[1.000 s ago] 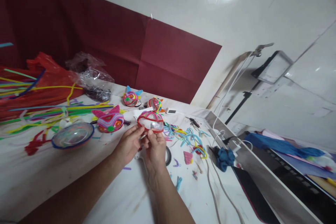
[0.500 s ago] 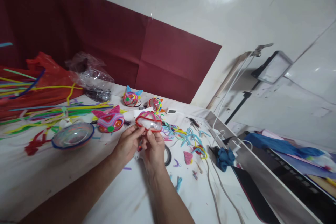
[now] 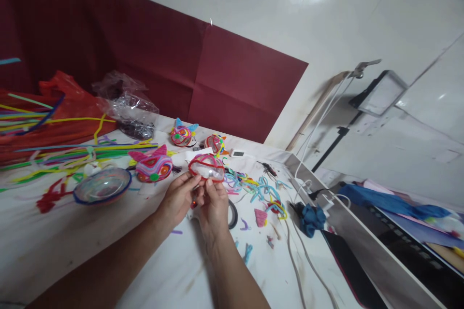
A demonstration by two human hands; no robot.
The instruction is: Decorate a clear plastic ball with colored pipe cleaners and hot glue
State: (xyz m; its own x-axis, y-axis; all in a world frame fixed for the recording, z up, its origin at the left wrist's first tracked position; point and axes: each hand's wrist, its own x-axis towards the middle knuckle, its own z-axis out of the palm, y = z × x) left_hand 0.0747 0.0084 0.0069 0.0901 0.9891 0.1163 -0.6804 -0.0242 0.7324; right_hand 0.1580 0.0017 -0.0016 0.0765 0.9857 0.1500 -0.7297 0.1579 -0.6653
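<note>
Two hands [image 3: 177,200] [image 3: 215,206] and one red-edged shell [image 3: 208,170], centre; three colourful figures [image 3: 150,168] [image 3: 181,135] [image 3: 213,143], centre-left to centre; one blue-rimmed bowl [image 3: 103,186], lower left; one black ring [image 3: 235,215], lower centre.

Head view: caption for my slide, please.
Left hand and right hand hold a clear red-trimmed shell near a pink-eared figure.

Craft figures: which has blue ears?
The blue-eared figure stands at the back, left of the orange-tipped figure; the pink-eared figure sits nearer.
</note>
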